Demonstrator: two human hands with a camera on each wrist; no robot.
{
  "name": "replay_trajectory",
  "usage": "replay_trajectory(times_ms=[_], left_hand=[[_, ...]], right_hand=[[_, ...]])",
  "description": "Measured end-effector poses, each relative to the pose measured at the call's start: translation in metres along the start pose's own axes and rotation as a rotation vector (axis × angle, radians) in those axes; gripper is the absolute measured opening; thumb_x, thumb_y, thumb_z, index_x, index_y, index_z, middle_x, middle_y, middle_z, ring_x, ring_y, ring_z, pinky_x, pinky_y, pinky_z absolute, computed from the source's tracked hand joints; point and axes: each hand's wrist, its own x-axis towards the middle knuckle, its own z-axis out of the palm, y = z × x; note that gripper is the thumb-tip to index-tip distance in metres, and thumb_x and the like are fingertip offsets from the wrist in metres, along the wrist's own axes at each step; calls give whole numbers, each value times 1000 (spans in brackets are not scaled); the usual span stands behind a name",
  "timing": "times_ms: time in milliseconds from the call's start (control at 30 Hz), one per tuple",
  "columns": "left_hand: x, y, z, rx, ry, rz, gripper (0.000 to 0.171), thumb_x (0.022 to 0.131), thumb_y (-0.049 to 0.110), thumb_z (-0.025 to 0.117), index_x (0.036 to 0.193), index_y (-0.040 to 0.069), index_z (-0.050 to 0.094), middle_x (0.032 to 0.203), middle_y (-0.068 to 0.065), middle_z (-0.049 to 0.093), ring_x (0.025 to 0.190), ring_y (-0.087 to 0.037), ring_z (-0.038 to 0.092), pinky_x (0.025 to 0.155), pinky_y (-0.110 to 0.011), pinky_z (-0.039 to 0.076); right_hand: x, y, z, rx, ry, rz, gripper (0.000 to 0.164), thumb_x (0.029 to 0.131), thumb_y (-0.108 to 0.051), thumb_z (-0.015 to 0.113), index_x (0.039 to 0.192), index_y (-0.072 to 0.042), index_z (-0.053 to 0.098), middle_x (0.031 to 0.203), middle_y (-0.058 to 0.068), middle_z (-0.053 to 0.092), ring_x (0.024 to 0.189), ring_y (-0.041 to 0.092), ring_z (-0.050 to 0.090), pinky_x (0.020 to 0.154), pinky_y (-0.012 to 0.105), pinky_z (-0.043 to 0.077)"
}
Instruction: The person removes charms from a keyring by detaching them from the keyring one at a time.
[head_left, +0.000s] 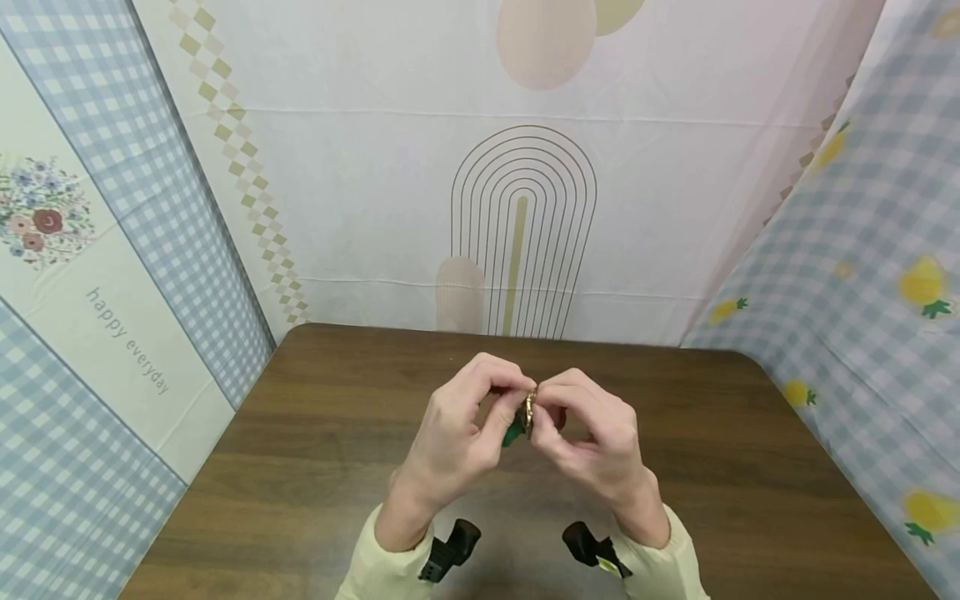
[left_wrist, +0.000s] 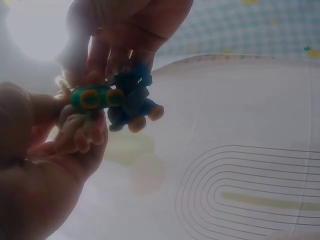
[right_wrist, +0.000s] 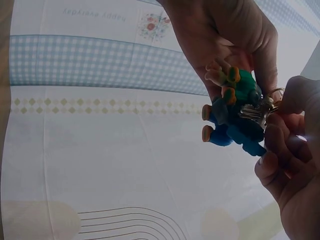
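Gold-toned metal ring hardware (head_left: pixel 529 412) sits between the 2 hands, above the brown wood-grain table (head_left: pixel 337 408). Left hand (head_left: pixel 465 429): thumb and fingertips pinch the bunch beside the small green toy charm with orange feet (right_wrist: pixel 245 82). Right hand (head_left: pixel 596 429): fingertips pinch the metal's other side; exact contact partly hidden. Clustered with the green charm: 1 blue charm with orange feet (right_wrist: pixel 222 136), 1 pale pinkish charm (left_wrist: pixel 82 131). Step in hand, as judged: fine fingertip work at the metal. Next move probably calls for 1 hand steadying while the other adjusts its pinch; charms crowd the fingers and could snag. Far table edge lies beyond the hands, side edges well apart. Free room spreads left and right.
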Motion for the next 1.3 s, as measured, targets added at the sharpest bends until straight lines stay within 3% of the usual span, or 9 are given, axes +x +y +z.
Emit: replay_trajectory(times_ms=[200, 600, 767, 1067, 1300], left_hand=[[1, 0, 1, 0, -11, 5, 10, 92, -4, 61, 98, 4, 59, 95, -5, 62, 86, -11, 60, 76, -18, 52], [0, -2, 2, 0, -21, -27, 10, 92, -3, 61, 99, 4, 59, 94, -5, 62, 84, -10, 60, 75, -18, 52], [-1, -3, 3, 8, -31, -20, 9, 93, -3, 60, 99, 4, 58, 95, -5, 62, 84, -11, 59, 76, -18, 52], [0, -1, -1, 26, -100, 12, 11, 92, -1, 63, 99, 8, 61, 93, -2, 62, 85, -8, 59, 77, -17, 50], [1, 3, -4, 21, -165, 77, 8, 96, 2, 58, 97, 10, 62, 93, 1, 61, 85, -6, 57, 79, -14, 49]], right_hand=[[0, -1, -2, 26, 27, 43, 12, 89, -1, 60, 78, 4, 60, 73, 8, 56, 68, 11, 50, 57, 18, 41], [-6, 7, -12, 3, -34, 147, 16, 94, -10, 62, 90, 5, 65, 85, 11, 60, 72, 8, 52, 60, 17, 45], [-8, 11, -13, 9, -71, 139, 17, 95, -13, 63, 94, 4, 67, 87, 11, 61, 72, 8, 52, 60, 19, 44], [-7, 13, -19, 116, -135, 108, 10, 94, -6, 61, 94, 2, 67, 88, 11, 61, 73, 9, 52, 60, 19, 43], [-5, 10, -23, 278, -189, 120, 3, 90, 4, 62, 92, 1, 63, 86, 9, 57, 76, 11, 51, 61, 21, 42]])
